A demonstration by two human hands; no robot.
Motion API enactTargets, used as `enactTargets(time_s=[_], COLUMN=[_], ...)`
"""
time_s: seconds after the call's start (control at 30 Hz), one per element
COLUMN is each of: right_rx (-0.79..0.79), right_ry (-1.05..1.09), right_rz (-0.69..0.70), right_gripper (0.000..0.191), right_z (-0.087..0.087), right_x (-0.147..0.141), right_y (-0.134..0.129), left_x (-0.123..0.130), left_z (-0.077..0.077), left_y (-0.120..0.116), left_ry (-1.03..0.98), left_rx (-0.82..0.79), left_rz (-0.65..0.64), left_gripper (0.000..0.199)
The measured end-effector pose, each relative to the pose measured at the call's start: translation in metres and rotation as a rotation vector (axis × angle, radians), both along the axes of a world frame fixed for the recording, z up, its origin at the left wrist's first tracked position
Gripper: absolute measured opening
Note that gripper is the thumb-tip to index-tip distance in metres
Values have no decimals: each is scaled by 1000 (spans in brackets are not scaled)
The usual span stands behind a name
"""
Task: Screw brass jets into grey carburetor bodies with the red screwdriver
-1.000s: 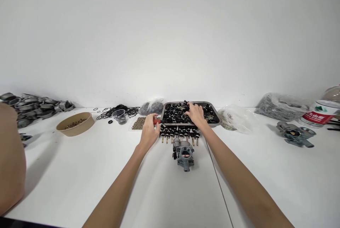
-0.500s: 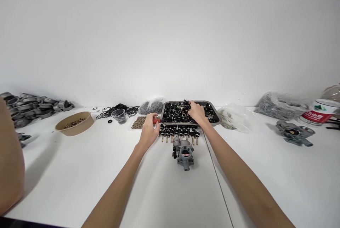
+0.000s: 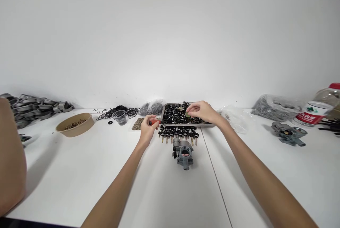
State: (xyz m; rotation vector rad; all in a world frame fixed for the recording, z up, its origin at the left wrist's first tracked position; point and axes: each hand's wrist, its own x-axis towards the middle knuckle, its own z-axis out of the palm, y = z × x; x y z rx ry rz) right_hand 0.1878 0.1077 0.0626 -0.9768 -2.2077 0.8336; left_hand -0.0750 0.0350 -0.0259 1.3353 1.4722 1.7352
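Observation:
My left hand [image 3: 149,128] is closed round a red-and-black handle [image 3: 154,122], likely a screwdriver, by the near left corner of the metal tray [image 3: 183,125]. My right hand [image 3: 201,110] pinches a small round brass-coloured disc [image 3: 187,114] above the tray's right half. Black and brass small parts [image 3: 172,113] fill the tray. Just in front of it, black parts with brass stems [image 3: 180,132] lie in rows. Nearest to me, a grey carburetor [image 3: 185,157] stands on the table, touched by neither hand.
To the left are a tan bowl [image 3: 90,126] of brass pieces, a clear cup [image 3: 120,117], black rubber rings [image 3: 114,113] and piled grey metal parts [image 3: 34,106]. Rightward lie plastic bags [image 3: 236,118], another carburetor [image 3: 289,133] and a bottle [image 3: 313,112]. Someone's arm [image 3: 12,157] shows at the left edge.
My right hand has come up from the parts in the tray and turned sideways, now with the brass disc in its fingers. The left hand has tilted the handle slightly.

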Motion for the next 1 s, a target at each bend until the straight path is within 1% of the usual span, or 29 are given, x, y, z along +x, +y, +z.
enactTargets(time_s=[0.07, 0.17, 0.27, 0.33, 0.43, 0.6, 0.73, 1.0], right_rx=[-58, -184, -300, -327, -335, -416, -343, -250], right_ry=[71, 152, 212, 224, 199, 171, 80, 13], right_rz=[77, 180, 247, 288, 325, 338, 332, 331], right_gripper=[8, 11, 16, 16, 16, 15, 9, 9], right_z=[0, -6, -17, -25, -32, -33, -35, -37], right_x=[4, 6, 5, 5, 5, 7, 6, 5], right_y=[-22, -52, -72, -79, -85, -89, -90, -92], left_x=[1, 2, 3, 3, 3, 3, 2, 2], left_z=[0, 1, 3, 4, 4, 3, 1, 1], left_y=[1, 0, -1, -2, -3, -1, 0, 1], left_ry=[-63, -120, -141, -142, -139, -136, -133, -137], left_rx=[5, 11, 12, 10, 1, -10, -12, 0], left_rz=[-8, -10, -15, -19, -18, -20, -24, -36], left_gripper=[38, 39, 38, 37, 37, 36, 35, 36])
